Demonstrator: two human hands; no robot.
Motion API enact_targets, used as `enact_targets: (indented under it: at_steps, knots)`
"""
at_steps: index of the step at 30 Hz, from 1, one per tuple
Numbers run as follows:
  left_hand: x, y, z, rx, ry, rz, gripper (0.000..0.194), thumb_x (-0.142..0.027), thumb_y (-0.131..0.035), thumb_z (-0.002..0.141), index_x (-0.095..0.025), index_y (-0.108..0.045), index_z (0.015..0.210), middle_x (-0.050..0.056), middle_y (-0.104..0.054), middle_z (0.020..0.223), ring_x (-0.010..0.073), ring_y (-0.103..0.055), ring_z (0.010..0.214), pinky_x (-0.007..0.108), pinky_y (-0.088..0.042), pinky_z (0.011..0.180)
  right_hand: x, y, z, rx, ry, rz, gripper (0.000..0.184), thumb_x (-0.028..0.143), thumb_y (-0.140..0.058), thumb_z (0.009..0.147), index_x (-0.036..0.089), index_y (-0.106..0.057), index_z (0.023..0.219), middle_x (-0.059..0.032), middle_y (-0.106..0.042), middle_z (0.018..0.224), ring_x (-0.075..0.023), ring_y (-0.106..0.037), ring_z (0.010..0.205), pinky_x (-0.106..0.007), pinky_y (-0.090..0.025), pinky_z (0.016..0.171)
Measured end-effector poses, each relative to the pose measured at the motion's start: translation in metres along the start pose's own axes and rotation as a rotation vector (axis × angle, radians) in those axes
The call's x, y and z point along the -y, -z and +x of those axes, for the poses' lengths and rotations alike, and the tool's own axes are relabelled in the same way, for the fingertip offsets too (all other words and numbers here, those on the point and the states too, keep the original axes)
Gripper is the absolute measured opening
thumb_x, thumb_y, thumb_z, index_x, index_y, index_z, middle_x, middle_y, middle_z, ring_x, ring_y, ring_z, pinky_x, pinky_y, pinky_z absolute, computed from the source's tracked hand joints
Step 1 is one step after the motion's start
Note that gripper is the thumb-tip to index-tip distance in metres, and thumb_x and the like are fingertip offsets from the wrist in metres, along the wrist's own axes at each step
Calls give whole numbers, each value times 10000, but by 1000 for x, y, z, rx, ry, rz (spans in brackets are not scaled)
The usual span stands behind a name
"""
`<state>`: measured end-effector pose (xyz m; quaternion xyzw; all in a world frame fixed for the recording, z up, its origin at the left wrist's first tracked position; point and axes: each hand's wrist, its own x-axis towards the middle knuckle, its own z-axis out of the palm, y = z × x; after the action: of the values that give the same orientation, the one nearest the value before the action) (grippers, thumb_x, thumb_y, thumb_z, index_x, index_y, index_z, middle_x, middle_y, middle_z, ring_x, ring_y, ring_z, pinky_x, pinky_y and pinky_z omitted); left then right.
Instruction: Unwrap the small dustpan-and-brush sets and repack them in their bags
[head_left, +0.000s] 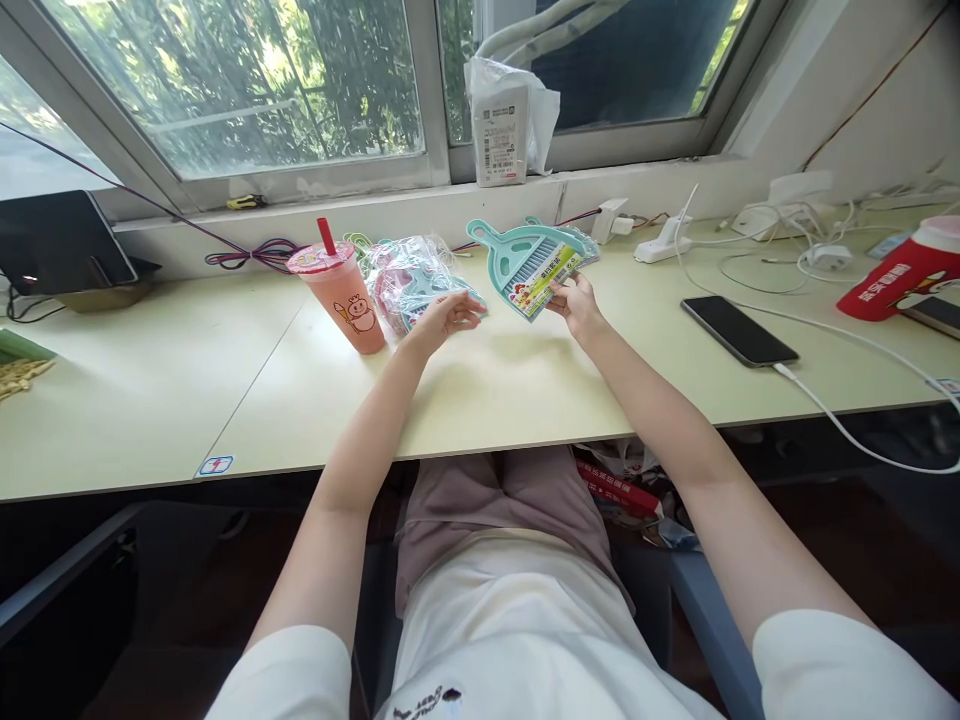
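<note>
My right hand grips a teal mini dustpan and brush set by its lower right edge and holds it tilted just over the desk. A yellow-green printed label wraps across the brush bristles. To the left, my left hand has its fingers loosely bent and apart, with nothing visible in them. It is beside a heap of pink and teal pieces in clear plastic wrap; the wrist covers part of that heap, and whether the fingers touch it I cannot tell.
A pink cup with a red straw stands left of the heap. On the right lie a black phone with a white cable, a power strip and a red cup. A tablet leans at far left. A tissue pack sits on the sill.
</note>
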<state>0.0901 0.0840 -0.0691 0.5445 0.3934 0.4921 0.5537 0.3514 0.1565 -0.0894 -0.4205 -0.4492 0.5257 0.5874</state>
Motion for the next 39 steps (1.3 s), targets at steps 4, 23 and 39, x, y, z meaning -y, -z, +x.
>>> enact_targets:
  at_steps: [4, 23, 39]
  knots:
    - [14, -3, 4, 32, 64, 220, 274, -430, -717, 846, -159, -749, 871, 149, -756, 1110, 260, -716, 998, 456, -563, 981, 1, -2, -3, 41, 14, -35, 368, 315, -734, 746, 284, -468, 999, 19, -716, 918, -204, -738, 843, -430, -658, 848]
    - [46, 18, 38, -451, -82, 243, 127, -235, -562, 821, -193, -681, 810, 83, -727, 1023, 225, -644, 1109, 348, -433, 1101, 0, -4, -7, 119, -33, -31, 389, 228, -748, 721, 281, -518, 1031, 21, -740, 883, -224, -750, 843, -528, -651, 896]
    - [17, -44, -3, -254, -100, -83, 700, -382, -727, 861, -344, -347, 1447, 27, -687, 1177, 216, -691, 1088, 439, -525, 1047, 10, -16, -19, 294, 34, -51, 421, 415, -843, 717, 272, -626, 1048, -9, -762, 929, -249, -755, 875, -507, -645, 895]
